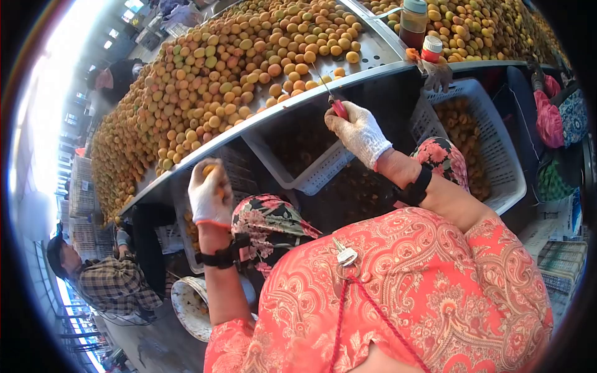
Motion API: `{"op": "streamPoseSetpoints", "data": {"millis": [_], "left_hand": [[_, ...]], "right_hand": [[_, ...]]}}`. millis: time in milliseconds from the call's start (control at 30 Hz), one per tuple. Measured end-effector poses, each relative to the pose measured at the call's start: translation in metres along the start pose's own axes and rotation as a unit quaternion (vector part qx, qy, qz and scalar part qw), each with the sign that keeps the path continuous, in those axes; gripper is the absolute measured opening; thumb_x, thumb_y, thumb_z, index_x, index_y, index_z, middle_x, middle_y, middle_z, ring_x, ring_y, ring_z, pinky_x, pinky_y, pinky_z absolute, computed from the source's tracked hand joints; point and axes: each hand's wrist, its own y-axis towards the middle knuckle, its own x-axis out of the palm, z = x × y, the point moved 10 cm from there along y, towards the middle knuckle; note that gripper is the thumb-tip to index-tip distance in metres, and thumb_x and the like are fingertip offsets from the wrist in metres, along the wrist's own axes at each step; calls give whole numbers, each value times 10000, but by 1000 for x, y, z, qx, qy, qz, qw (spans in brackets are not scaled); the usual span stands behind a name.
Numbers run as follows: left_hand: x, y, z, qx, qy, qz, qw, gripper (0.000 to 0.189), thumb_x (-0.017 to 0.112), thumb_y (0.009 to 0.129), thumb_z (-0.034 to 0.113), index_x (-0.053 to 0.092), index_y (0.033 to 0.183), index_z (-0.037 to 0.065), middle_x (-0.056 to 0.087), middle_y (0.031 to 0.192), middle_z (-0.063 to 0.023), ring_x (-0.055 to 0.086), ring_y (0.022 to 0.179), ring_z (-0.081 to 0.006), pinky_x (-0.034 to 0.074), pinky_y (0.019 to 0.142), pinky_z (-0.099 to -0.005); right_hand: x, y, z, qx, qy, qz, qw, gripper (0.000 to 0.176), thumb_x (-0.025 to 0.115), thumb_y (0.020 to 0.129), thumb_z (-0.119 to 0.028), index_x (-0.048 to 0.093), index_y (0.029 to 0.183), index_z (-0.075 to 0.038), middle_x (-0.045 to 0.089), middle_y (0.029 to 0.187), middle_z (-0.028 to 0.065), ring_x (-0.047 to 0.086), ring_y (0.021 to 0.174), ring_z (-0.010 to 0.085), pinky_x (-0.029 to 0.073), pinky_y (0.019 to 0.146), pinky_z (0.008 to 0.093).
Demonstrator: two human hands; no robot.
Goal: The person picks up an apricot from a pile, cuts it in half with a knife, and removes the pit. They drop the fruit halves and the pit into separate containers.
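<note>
My left hand (210, 193), in a white glove, is closed around an orange apricot (209, 169), mostly hidden by the fingers. It is just below the metal table edge (233, 132). My right hand (362, 132), gloved too, grips a small knife (339, 109) by its red handle. The thin blade points up and left over the table edge, apart from the left hand. Beyond both hands lies a large heap of apricots (205, 74) on the table. Under the right hand, a plastic crate (320, 177) holds dark pieces, hard to make out.
Another crate (507, 155) on the right contains cut fruit. A bottle of dark liquid (413, 25) and a red jar with a white lid (431, 48) stand at the table edge. A bucket (188, 308) is at lower left, near a seated person (115, 280) in a checked shirt.
</note>
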Motion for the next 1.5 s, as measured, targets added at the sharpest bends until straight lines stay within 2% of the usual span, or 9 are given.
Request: {"op": "streamPoseSetpoints", "data": {"millis": [267, 367, 533, 733, 1000, 1167, 1333, 1433, 1500], "left_hand": [[-249, 99, -40, 52, 449, 189, 872, 320, 733, 806, 124, 617, 1087, 22, 652, 949, -86, 650, 720, -214, 548, 582, -339], [-167, 78, 44, 74, 552, 248, 792, 411, 712, 841, 154, 614, 1203, -13, 656, 1114, -143, 643, 964, -201, 508, 865, -321], [22, 150, 71, 147, 329, -12, 933, 378, 639, 890, 93, 605, 1248, -25, 666, 1126, -68, 611, 1023, -156, 465, 915, -274], [222, 209, 15, 230, 604, -212, 733, 455, 636, 823, 138, 624, 1274, 83, 642, 1251, -122, 611, 1151, -272, 475, 981, -319], [261, 272, -51, 203, 756, -218, 582, 456, 643, 830, 188, 588, 1277, 122, 532, 1317, -189, 560, 1189, -382, 479, 995, -409], [242, 275, -57, 133, 802, -190, 550, 390, 590, 854, 194, 595, 1227, 83, 545, 1292, -233, 577, 1171, -401, 490, 980, -425], [231, 258, -53, 85, 791, -195, 574, 385, 608, 824, 151, 635, 1198, 63, 672, 1153, -203, 634, 1122, -339, 514, 938, -411], [226, 223, -9, 149, 520, -219, 812, 411, 654, 802, 118, 624, 1206, 43, 679, 988, -95, 679, 857, -209, 532, 714, -315], [215, 170, 2, 2, 198, -262, 945, 455, 634, 790, -4, 603, 1242, 40, 646, 980, -57, 662, 844, -170, 523, 685, -282]], "right_hand": [[-23, 8, 30, 53, 48, 2, 997, 217, 640, 917, -227, 622, 947, -13, 609, 773, 28, 562, 711, 116, 456, 673, 295], [-35, 11, 29, 24, 40, 20, 999, 210, 627, 925, -217, 613, 947, -9, 595, 757, 37, 546, 699, 119, 451, 662, 299], [-34, 8, 29, 42, 106, -11, 993, 191, 598, 942, -197, 591, 957, -8, 566, 736, 50, 520, 698, 121, 451, 664, 309], [-35, 11, 39, 49, 58, -42, 996, 156, 578, 947, -162, 588, 980, -10, 597, 755, 91, 572, 714, 170, 470, 691, 330], [-41, 16, 46, 100, 66, -57, 991, 80, 555, 967, -123, 579, 992, -51, 529, 796, -48, 465, 697, 32, 400, 614, 199], [-40, 13, 44, 96, 37, -54, 993, 171, 593, 945, -160, 585, 996, 3, 630, 794, 125, 572, 725, 176, 469, 696, 333], [-41, 7, 37, 87, 75, -59, 992, 144, 581, 953, -138, 589, 976, 5, 595, 770, 50, 538, 725, 121, 461, 678, 300], [-42, 3, 17, 99, 76, -78, 989, 123, 556, 967, -123, 600, 935, -13, 538, 760, -12, 486, 720, 64, 430, 647, 251], [-42, 1, 6, 69, 62, -83, 992, 124, 548, 967, -122, 598, 929, -15, 533, 752, -13, 478, 706, 66, 425, 640, 249]]}}
